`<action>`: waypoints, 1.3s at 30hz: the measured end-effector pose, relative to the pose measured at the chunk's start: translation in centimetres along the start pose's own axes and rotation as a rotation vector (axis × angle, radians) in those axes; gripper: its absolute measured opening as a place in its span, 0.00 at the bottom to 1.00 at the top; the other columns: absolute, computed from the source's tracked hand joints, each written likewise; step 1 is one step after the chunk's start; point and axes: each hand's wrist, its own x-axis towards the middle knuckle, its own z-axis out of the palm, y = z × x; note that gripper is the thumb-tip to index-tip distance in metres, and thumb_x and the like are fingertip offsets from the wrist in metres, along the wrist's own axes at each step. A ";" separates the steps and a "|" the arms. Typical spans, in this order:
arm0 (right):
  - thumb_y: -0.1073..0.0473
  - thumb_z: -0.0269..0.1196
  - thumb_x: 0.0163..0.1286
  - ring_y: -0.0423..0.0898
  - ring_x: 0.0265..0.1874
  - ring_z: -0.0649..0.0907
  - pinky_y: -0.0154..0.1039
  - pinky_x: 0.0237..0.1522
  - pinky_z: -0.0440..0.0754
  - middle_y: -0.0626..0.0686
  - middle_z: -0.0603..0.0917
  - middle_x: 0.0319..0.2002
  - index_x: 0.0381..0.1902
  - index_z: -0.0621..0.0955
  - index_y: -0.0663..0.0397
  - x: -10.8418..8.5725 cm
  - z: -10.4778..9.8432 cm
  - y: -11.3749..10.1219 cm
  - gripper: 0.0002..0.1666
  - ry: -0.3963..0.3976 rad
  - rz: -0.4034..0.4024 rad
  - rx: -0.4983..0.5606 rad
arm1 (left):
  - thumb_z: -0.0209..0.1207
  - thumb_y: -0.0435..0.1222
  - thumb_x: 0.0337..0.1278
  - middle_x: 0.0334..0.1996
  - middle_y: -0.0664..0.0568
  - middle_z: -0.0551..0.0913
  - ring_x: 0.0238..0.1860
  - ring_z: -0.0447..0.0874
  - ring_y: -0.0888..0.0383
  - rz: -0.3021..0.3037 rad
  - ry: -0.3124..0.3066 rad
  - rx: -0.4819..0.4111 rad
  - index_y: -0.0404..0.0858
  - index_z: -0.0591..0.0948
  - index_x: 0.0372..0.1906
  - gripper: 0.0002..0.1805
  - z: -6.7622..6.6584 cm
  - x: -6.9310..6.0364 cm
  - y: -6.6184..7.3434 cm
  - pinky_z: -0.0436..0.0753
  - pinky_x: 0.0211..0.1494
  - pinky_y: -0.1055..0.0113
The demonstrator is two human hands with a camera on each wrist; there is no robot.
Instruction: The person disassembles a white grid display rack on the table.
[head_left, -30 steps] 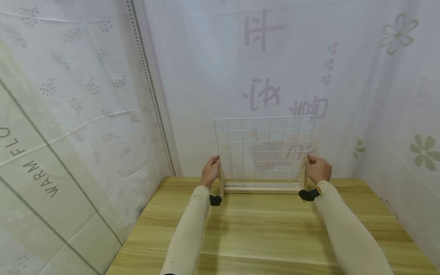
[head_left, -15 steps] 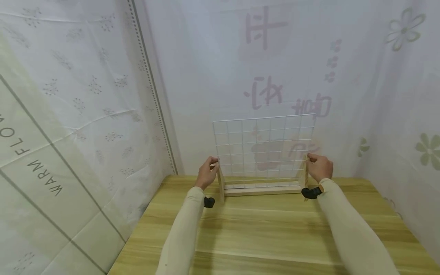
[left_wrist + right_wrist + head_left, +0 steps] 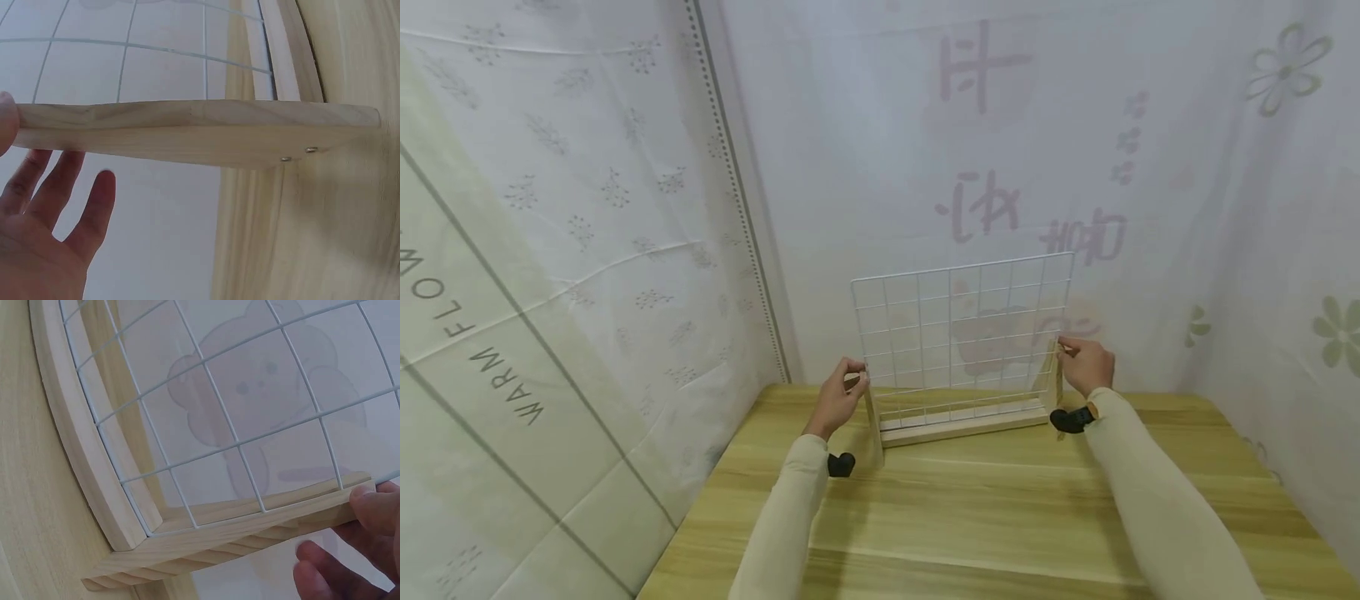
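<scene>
A white wire grid panel [image 3: 950, 327] stands upright in a pale wooden stand, whose front bar [image 3: 962, 428] runs along the tabletop. My left hand [image 3: 837, 398] pinches the top of the left wooden side piece [image 3: 206, 134] between thumb and fingers. In the left wrist view, two screw heads [image 3: 299, 154] show on that piece's outer face. On the other side, my right hand [image 3: 1086, 365] pinches the upper end of the right side piece [image 3: 250, 531] by thumb and fingertips. The stand is angled, its left end nearer to me.
The wood-grain table [image 3: 970, 517] stretches toward me in front of the stand. A printed cloth [image 3: 850, 125] hangs close behind the table, with more patterned cloth [image 3: 587, 250] on the left. Black wrist devices [image 3: 1072, 419] sit below both hands.
The left end of the stand and grid has swung toward me with my left hand, turning the whole piece at an angle. My right hand has shifted slightly and keeps its hold.
</scene>
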 end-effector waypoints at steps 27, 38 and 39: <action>0.59 0.57 0.76 0.46 0.17 0.76 0.34 0.19 0.67 0.69 0.84 0.53 0.65 0.77 0.56 1.3 2.9 -1.6 0.22 -0.132 -0.043 0.031 | 0.62 0.37 0.68 0.60 0.43 0.79 0.58 0.81 0.44 0.037 0.038 0.004 0.39 0.76 0.53 0.13 -2.2 -8.1 0.3 0.79 0.49 0.64; 0.59 0.54 0.78 0.38 0.10 0.60 0.34 0.16 0.62 0.65 0.78 0.62 0.68 0.75 0.54 1.6 4.0 -3.2 0.23 -0.184 -0.034 -0.017 | 0.66 0.37 0.63 0.53 0.45 0.82 0.51 0.84 0.50 0.089 0.046 0.028 0.37 0.78 0.48 0.14 -2.2 -10.5 0.8 0.80 0.45 0.68; 0.59 0.54 0.78 0.38 0.10 0.60 0.33 0.16 0.62 0.65 0.78 0.62 0.68 0.75 0.54 1.8 4.0 -3.3 0.23 -0.179 -0.044 -0.032 | 0.67 0.37 0.62 0.53 0.45 0.82 0.51 0.84 0.49 0.094 0.046 0.027 0.36 0.78 0.48 0.14 -2.2 -10.6 1.0 0.80 0.45 0.68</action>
